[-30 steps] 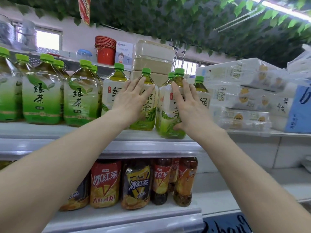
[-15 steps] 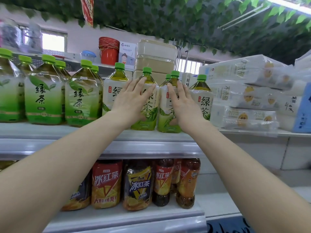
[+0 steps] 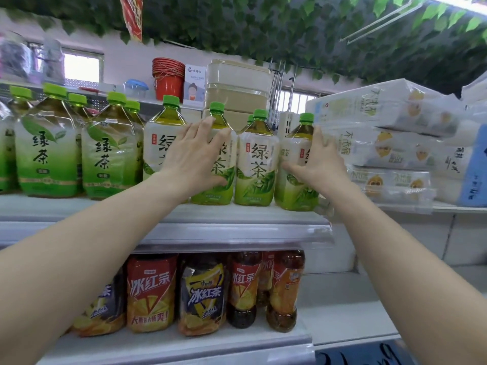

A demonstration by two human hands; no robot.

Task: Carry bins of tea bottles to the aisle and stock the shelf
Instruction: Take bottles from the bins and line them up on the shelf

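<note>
In the head view, the left hand [image 3: 196,159] is laid flat, fingers straight, against the front of a green tea bottle [image 3: 222,167] on the upper shelf [image 3: 237,214]. The end bottle [image 3: 292,154] is cupped by the right hand [image 3: 320,162], thumb across its front, fingers round its far side. It is best turned label-forward and pressed flush to its neighbour, clear of the tissue packs [image 3: 382,143].

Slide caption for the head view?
Left hand presses a mid-row bottle, right hand grips the end bottle on the shelf.
</note>
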